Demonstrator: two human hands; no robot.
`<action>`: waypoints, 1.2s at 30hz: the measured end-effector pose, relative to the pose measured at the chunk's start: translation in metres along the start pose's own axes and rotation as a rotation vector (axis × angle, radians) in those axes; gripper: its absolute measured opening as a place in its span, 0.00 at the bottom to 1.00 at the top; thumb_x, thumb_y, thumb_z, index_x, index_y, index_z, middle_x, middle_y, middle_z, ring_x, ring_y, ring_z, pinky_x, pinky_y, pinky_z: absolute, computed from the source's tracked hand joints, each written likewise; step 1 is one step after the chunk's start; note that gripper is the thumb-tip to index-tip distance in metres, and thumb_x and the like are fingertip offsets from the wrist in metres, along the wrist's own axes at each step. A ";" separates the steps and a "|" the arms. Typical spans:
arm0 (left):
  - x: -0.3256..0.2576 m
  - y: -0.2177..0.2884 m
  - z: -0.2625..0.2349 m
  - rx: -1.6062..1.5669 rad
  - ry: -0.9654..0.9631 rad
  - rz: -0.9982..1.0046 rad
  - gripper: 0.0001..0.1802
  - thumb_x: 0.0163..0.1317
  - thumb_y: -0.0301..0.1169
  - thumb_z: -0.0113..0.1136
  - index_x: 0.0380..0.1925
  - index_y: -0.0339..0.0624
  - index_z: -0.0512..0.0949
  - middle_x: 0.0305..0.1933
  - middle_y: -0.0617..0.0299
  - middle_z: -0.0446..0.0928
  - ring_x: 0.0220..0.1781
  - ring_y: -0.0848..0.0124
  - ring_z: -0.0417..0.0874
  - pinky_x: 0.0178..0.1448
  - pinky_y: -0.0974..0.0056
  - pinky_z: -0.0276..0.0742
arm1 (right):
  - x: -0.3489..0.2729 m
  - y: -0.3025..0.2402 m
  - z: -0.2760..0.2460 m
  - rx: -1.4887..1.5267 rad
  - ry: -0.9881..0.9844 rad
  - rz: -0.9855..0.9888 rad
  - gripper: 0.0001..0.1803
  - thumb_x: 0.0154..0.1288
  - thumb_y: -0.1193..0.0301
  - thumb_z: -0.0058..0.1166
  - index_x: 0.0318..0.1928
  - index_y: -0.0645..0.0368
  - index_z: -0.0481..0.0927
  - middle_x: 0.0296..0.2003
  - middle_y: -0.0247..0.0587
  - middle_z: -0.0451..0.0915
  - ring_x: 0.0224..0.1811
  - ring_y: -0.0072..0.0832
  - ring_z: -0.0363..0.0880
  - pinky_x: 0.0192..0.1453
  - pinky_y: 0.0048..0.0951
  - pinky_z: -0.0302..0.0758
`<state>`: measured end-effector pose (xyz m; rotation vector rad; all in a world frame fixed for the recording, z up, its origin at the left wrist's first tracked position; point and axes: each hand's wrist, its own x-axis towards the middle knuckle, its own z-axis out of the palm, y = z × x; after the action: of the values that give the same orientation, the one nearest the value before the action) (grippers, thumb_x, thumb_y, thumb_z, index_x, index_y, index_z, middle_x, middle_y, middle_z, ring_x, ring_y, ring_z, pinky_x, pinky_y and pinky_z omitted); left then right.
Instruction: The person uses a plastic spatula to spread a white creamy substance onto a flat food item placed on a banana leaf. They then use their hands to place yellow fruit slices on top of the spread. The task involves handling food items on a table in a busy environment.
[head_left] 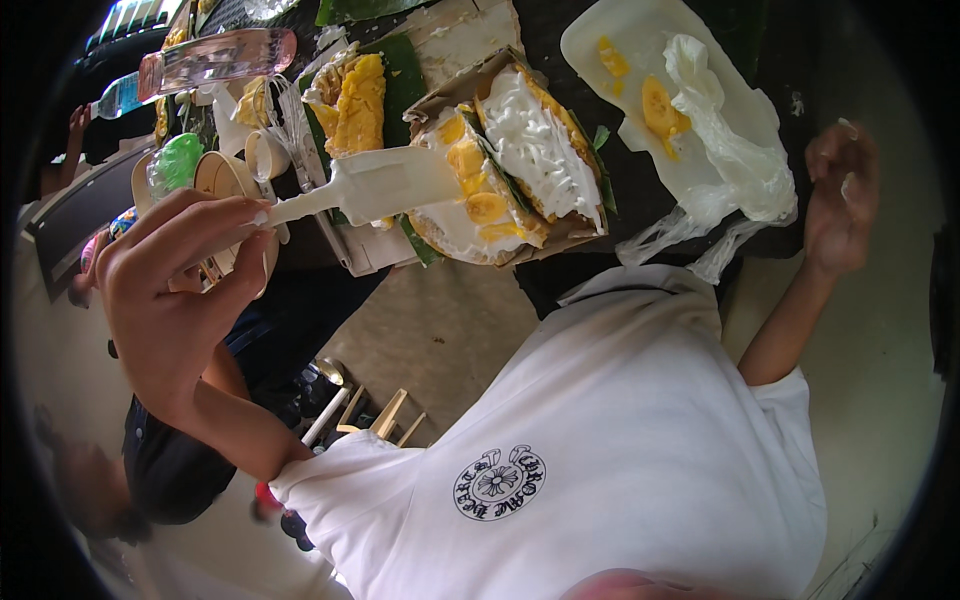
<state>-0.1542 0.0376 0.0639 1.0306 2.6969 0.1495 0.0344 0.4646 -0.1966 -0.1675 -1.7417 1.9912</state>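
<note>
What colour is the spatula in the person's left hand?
The spatula looks off-white, blade and handle alike; best seen in the head view.

Spatula [390, 185] extending rightward from left hand [170, 275], overlapping nearer cake slab [465, 165] in view. Farther cake slab [530, 140] lying just right of it, both sitting in cardboard box [565, 238] between hands. Beyond left hand: cups [222, 175] sitting close, whisk [295, 115] lying right of them, bottle [225, 60] sitting farther off. Leaf [405, 75] lying left of box, bearing third cake [360, 105]. Left of right hand [842, 205]: plastic bag [740, 185] lying partly on tray [640, 40], fruit slices [657, 108] resting on tray.
</note>
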 end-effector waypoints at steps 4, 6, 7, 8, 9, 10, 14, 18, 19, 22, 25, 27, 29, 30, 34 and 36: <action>0.000 0.000 0.001 -0.028 -0.016 0.013 0.14 0.50 0.12 0.74 0.38 0.34 0.88 0.34 0.57 0.87 0.37 0.70 0.91 0.41 0.69 0.83 | 0.000 0.001 -0.001 -0.003 0.005 -0.005 0.36 0.67 0.59 0.53 0.68 0.72 0.68 0.47 0.47 0.72 0.45 0.28 0.65 0.47 0.29 0.62; 0.000 0.002 0.000 0.005 -0.017 0.028 0.14 0.50 0.12 0.74 0.38 0.34 0.88 0.34 0.57 0.87 0.37 0.70 0.92 0.40 0.69 0.82 | 0.000 0.001 -0.001 0.000 0.007 -0.003 0.36 0.67 0.59 0.53 0.68 0.72 0.69 0.47 0.47 0.72 0.46 0.29 0.66 0.48 0.30 0.62; 0.000 0.004 -0.003 0.035 -0.019 0.037 0.14 0.50 0.12 0.73 0.38 0.34 0.88 0.34 0.57 0.87 0.37 0.70 0.92 0.40 0.70 0.82 | 0.000 0.001 -0.001 0.006 0.007 0.002 0.36 0.67 0.59 0.53 0.68 0.71 0.69 0.48 0.47 0.72 0.46 0.29 0.66 0.48 0.30 0.62; 0.000 0.006 -0.005 0.065 -0.021 0.046 0.14 0.50 0.12 0.73 0.38 0.35 0.88 0.34 0.57 0.87 0.37 0.71 0.92 0.39 0.70 0.82 | 0.000 0.001 -0.001 0.012 0.007 0.007 0.35 0.66 0.59 0.53 0.68 0.71 0.69 0.48 0.47 0.72 0.47 0.29 0.66 0.48 0.30 0.62; -0.001 0.007 -0.006 0.066 -0.014 0.039 0.14 0.50 0.12 0.74 0.38 0.35 0.88 0.34 0.58 0.87 0.37 0.71 0.92 0.39 0.70 0.82 | 0.000 0.001 -0.001 0.011 0.003 0.004 0.35 0.66 0.60 0.53 0.68 0.71 0.69 0.48 0.47 0.72 0.47 0.29 0.66 0.48 0.30 0.62; -0.001 0.008 -0.007 0.068 -0.007 0.032 0.14 0.50 0.12 0.74 0.37 0.35 0.88 0.34 0.58 0.87 0.37 0.71 0.92 0.39 0.70 0.82 | 0.000 0.001 -0.001 0.010 -0.001 0.002 0.35 0.66 0.60 0.53 0.68 0.71 0.69 0.48 0.47 0.72 0.47 0.29 0.66 0.48 0.30 0.62; -0.001 0.007 -0.006 0.029 0.026 0.006 0.14 0.49 0.13 0.74 0.37 0.37 0.89 0.35 0.59 0.88 0.37 0.71 0.92 0.39 0.71 0.82 | 0.000 0.001 -0.004 0.007 -0.007 0.012 0.35 0.65 0.60 0.52 0.67 0.71 0.69 0.48 0.47 0.72 0.48 0.29 0.67 0.49 0.30 0.63; -0.003 0.008 -0.002 0.059 0.037 0.022 0.14 0.49 0.14 0.75 0.38 0.37 0.89 0.35 0.59 0.88 0.38 0.70 0.93 0.40 0.71 0.83 | 0.001 0.000 -0.001 0.009 0.003 0.013 0.35 0.65 0.60 0.52 0.67 0.72 0.70 0.47 0.46 0.72 0.47 0.29 0.66 0.49 0.30 0.63; -0.004 0.007 -0.001 0.060 0.042 0.022 0.14 0.49 0.14 0.75 0.38 0.37 0.89 0.36 0.59 0.88 0.38 0.70 0.93 0.41 0.71 0.83 | 0.001 0.000 -0.001 0.009 0.004 0.016 0.35 0.64 0.60 0.52 0.67 0.72 0.70 0.47 0.46 0.72 0.47 0.29 0.66 0.49 0.30 0.63; -0.004 0.007 -0.002 0.070 0.034 0.015 0.14 0.49 0.15 0.75 0.38 0.37 0.89 0.36 0.59 0.89 0.39 0.69 0.93 0.42 0.70 0.84 | 0.001 -0.001 0.001 0.007 0.009 0.019 0.35 0.64 0.60 0.52 0.67 0.72 0.70 0.47 0.46 0.72 0.47 0.29 0.66 0.49 0.30 0.63; -0.004 0.007 -0.002 0.069 0.032 0.022 0.14 0.49 0.15 0.75 0.38 0.37 0.89 0.36 0.58 0.89 0.39 0.69 0.93 0.43 0.70 0.85 | 0.001 -0.001 0.000 0.011 0.014 0.022 0.36 0.63 0.60 0.52 0.67 0.72 0.70 0.46 0.47 0.72 0.47 0.29 0.66 0.49 0.30 0.63; -0.004 0.006 -0.001 0.058 0.034 0.024 0.14 0.49 0.15 0.75 0.38 0.37 0.89 0.36 0.58 0.89 0.39 0.70 0.93 0.43 0.69 0.85 | 0.001 -0.001 -0.001 0.013 0.010 0.020 0.36 0.63 0.60 0.52 0.67 0.72 0.70 0.47 0.47 0.72 0.47 0.30 0.67 0.49 0.30 0.63; -0.004 0.006 0.000 0.042 0.034 0.018 0.14 0.50 0.15 0.75 0.37 0.37 0.89 0.36 0.58 0.88 0.38 0.70 0.93 0.43 0.69 0.85 | 0.001 0.000 -0.003 0.013 -0.001 0.015 0.36 0.63 0.60 0.52 0.67 0.72 0.70 0.47 0.47 0.72 0.48 0.30 0.67 0.49 0.30 0.63; -0.004 0.006 0.001 0.041 0.031 0.017 0.14 0.50 0.15 0.75 0.37 0.37 0.89 0.35 0.58 0.88 0.38 0.70 0.93 0.43 0.69 0.85 | 0.001 0.001 -0.003 0.010 0.001 0.013 0.36 0.63 0.60 0.53 0.67 0.72 0.70 0.47 0.47 0.72 0.48 0.30 0.67 0.49 0.30 0.63; -0.003 0.006 0.002 0.043 0.031 0.019 0.13 0.50 0.15 0.75 0.37 0.36 0.88 0.35 0.59 0.88 0.38 0.70 0.93 0.43 0.69 0.84 | 0.001 0.001 -0.003 0.005 0.005 0.010 0.37 0.63 0.60 0.53 0.67 0.72 0.70 0.47 0.47 0.73 0.48 0.30 0.67 0.49 0.30 0.63; -0.003 0.005 0.003 0.029 0.033 0.016 0.13 0.50 0.15 0.75 0.37 0.36 0.88 0.35 0.59 0.88 0.38 0.70 0.93 0.43 0.69 0.84 | 0.001 0.001 -0.002 0.003 0.001 0.003 0.36 0.64 0.60 0.51 0.67 0.71 0.70 0.47 0.47 0.72 0.47 0.30 0.66 0.49 0.31 0.62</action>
<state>-0.1479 0.0392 0.0624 1.0672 2.7282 0.1318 0.0342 0.4669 -0.1976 -0.1703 -1.7383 1.9951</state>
